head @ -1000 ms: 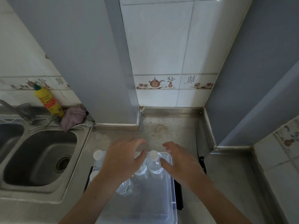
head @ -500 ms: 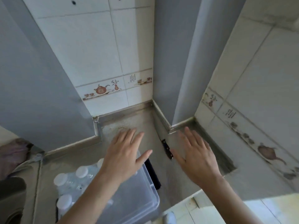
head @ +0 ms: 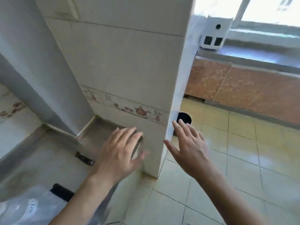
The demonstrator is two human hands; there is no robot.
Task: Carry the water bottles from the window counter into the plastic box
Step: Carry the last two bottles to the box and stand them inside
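Both hands empty, fingers spread and straight. Left hand point(head: 116, 153) hovers over the steel worktop point(head: 40, 161) edge, centre frame. Right hand point(head: 190, 148) at 3 o'clock of it, past the tiled pillar point(head: 129, 70) corner, over the yellow floor tiles point(head: 227, 159). Plastic box point(head: 27, 207) at 7 o'clock, blurred; a bottle label point(head: 30, 207) shows through, bottles themselves unclear. Knife handle point(head: 84, 158) lies on the worktop at 9 o'clock of the left hand. Window counter point(head: 259, 57) at 1 o'clock with a white appliance point(head: 214, 34) on it. Black round bin point(head: 184, 120) beside the pillar, just beyond the right fingertips.
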